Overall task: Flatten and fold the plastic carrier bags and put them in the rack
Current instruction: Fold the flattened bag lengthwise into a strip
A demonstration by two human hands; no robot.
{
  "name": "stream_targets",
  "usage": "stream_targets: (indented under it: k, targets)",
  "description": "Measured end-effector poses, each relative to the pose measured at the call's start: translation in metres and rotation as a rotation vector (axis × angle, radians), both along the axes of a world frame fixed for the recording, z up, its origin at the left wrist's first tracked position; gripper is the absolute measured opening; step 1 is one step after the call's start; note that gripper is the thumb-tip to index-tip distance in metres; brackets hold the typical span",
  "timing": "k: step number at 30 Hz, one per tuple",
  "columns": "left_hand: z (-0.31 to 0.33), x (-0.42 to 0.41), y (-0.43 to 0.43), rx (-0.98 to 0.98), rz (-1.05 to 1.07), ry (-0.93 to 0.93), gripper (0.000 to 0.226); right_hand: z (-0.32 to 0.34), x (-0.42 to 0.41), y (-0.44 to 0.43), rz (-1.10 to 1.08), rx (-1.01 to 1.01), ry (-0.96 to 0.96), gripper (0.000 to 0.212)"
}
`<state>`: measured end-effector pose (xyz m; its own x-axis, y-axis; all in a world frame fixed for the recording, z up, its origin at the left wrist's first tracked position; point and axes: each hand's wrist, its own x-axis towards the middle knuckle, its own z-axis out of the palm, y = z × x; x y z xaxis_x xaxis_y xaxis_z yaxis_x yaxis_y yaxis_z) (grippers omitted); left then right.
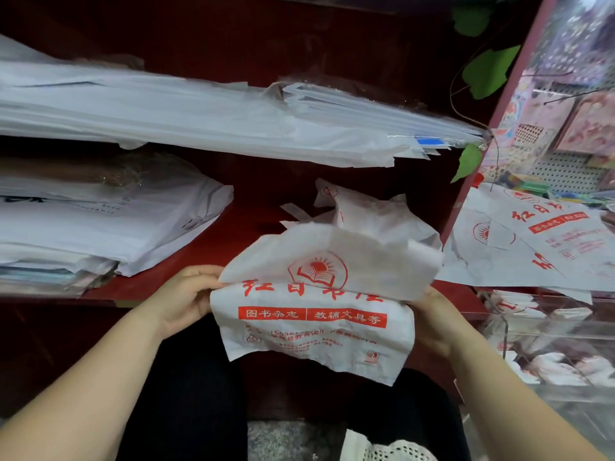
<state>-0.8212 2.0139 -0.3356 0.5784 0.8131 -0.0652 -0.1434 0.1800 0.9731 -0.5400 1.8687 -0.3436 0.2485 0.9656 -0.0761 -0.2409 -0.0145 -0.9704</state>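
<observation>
I hold a white plastic carrier bag (319,324) with red print in front of the dark red rack (239,227). Its upper half is folded forward over the lower half. My left hand (186,294) grips the bag's left edge at the fold, thumb on top. My right hand (429,321) holds the right edge from behind, mostly hidden by the plastic. Behind the bag, on the rack's lower shelf, lies another crumpled white bag (362,211) with its handles sticking up.
White stacked bags (166,111) fill the upper shelf, and another pile (93,224) sits on the lower left. More printed bags (539,241) lie on a clear case (549,334) at right. Green leaves (489,71) hang by the rack's post.
</observation>
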Motion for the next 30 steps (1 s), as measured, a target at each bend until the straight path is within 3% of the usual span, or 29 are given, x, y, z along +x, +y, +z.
stream_targets:
  k: [1, 2, 3, 4, 5, 7, 11, 12, 16, 23, 27, 30]
  targets:
    - [0.002, -0.001, 0.001, 0.028, -0.028, 0.022, 0.025, 0.001, 0.003, -0.001, 0.006, 0.002, -0.059, 0.037]
    - [0.008, -0.002, -0.002, 0.043, -0.046, 0.060, 0.023, 0.006, 0.003, -0.002, 0.001, -0.009, -0.100, 0.014]
    - [0.009, -0.001, 0.001, 0.062, -0.058, 0.098, 0.021, 0.008, 0.007, -0.002, -0.015, -0.012, -0.126, 0.020]
    - [0.012, 0.001, 0.000, 0.077, -0.049, 0.141, 0.021, 0.012, 0.009, -0.001, -0.026, -0.040, -0.182, 0.042]
    - [0.010, 0.004, 0.004, 0.112, -0.023, 0.183, 0.033, 0.013, 0.013, -0.001, -0.003, -0.063, -0.214, 0.048]
    - [0.009, 0.011, 0.007, 0.221, 0.093, 0.284, 0.048, 0.021, 0.011, -0.002, 0.003, -0.086, -0.308, 0.039]
    - [0.004, 0.024, 0.005, 0.364, 0.285, 0.287, 0.016, 0.019, 0.007, 0.000, -0.026, -0.069, -0.390, 0.013]
    - [0.002, 0.025, 0.004, 0.351, 0.285, 0.269, 0.019, 0.019, 0.006, -0.001, -0.047, -0.051, -0.390, 0.006]
    - [-0.001, 0.025, 0.002, 0.312, 0.267, 0.209, 0.029, 0.017, 0.003, -0.001, -0.123, 0.009, -0.367, 0.034]
    - [0.009, 0.028, 0.002, 0.353, 0.390, 0.168, 0.017, 0.010, -0.003, 0.006, -0.215, 0.011, -0.328, 0.011]
    - [0.011, 0.028, 0.003, 0.392, 0.422, 0.173, 0.014, 0.011, -0.007, 0.008, -0.297, 0.057, -0.372, 0.014]
    - [0.013, 0.030, 0.005, 0.367, 0.518, 0.169, 0.031, 0.004, -0.009, 0.011, -0.377, 0.079, -0.273, 0.017]
